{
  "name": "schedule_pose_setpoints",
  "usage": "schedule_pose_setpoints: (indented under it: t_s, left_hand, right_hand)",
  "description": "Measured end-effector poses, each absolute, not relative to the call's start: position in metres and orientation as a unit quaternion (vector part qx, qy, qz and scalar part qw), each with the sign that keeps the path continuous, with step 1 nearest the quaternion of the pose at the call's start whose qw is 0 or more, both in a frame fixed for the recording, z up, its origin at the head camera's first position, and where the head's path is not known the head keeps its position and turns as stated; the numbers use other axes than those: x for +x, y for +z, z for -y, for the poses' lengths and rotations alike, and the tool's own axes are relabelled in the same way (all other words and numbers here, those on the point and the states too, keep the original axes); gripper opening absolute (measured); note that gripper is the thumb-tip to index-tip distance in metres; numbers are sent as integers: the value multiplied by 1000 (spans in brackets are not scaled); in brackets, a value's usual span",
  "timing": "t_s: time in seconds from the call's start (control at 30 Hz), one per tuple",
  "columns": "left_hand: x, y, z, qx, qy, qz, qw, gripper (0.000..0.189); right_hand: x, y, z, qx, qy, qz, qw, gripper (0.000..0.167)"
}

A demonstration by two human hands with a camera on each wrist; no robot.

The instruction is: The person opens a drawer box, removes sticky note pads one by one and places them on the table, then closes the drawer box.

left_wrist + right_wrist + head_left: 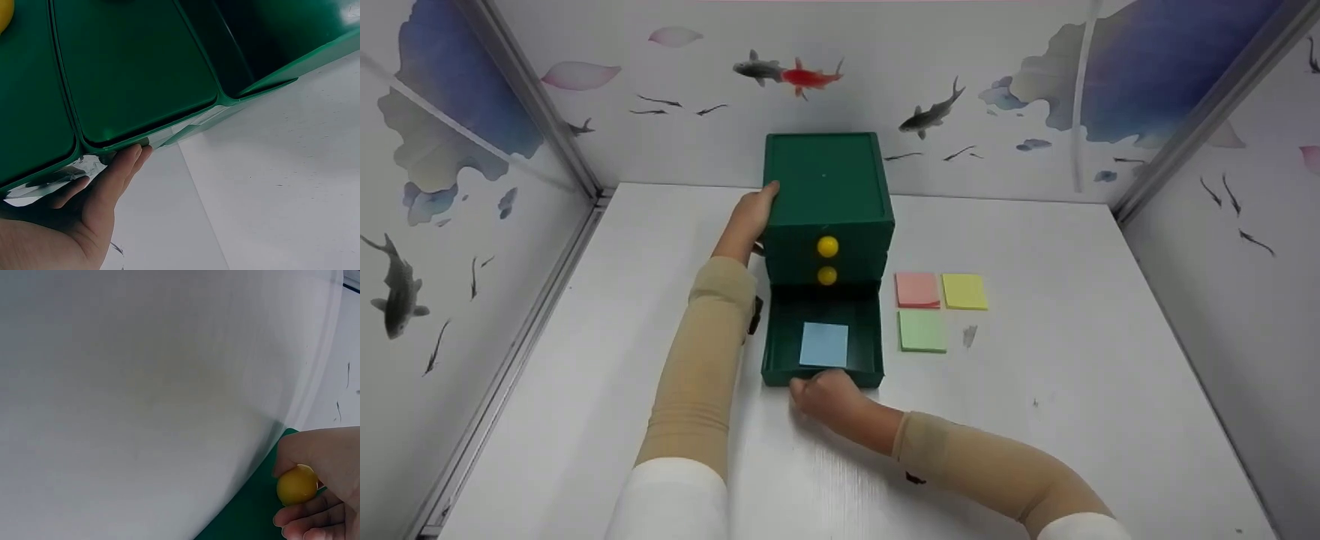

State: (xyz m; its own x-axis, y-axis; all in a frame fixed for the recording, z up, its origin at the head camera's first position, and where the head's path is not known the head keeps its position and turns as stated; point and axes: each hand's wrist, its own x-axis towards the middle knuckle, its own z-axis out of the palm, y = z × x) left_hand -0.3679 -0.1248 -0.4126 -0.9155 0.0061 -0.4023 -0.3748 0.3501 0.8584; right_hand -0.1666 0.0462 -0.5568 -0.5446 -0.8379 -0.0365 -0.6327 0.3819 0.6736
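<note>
A green drawer cabinet (pixel 826 180) stands at the back of the table, its bottom drawer (pixel 780 377) pulled out towards me. Inside that drawer lies a blue sticky note pad (pixel 823 344). My left hand (pixel 748 219) steadies the cabinet's left side, thumb near the top edge; the left wrist view shows its straight fingers (pixel 121 169) against the side wall. At the drawer's front, my right hand (pixel 836 405) pinches the yellow knob (pixel 297 485) between thumb and fingers. The upper two drawers are closed, their yellow knobs (pixel 827 247) facing me.
To the right of the cabinet lie a pink pad (pixel 917 290), a yellow pad (pixel 964 292) and a green pad (pixel 922 331) of sticky notes. A grey mark (pixel 970 335) shows on the white table (pixel 1072 360). White walls printed with fish enclose the table.
</note>
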Motion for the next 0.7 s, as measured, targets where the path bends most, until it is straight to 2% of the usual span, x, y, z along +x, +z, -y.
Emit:
schedule_pose_setpoints:
  t_s: [0.13,0.3,0.7]
  left_hand:
    - [-367,-412,125,-115,558,-803,173,75]
    - [-367,-413,124,-115,554,-806,173,75]
    - [-364,-411,125,-106,559,-804,173,74]
  right_hand:
    - [-165,-556,-49,454,-326,817,142,15]
    - [-163,-556,-52,451,-310,828,124,20]
    - [-159,-558,-58,453,-323,819,141,23]
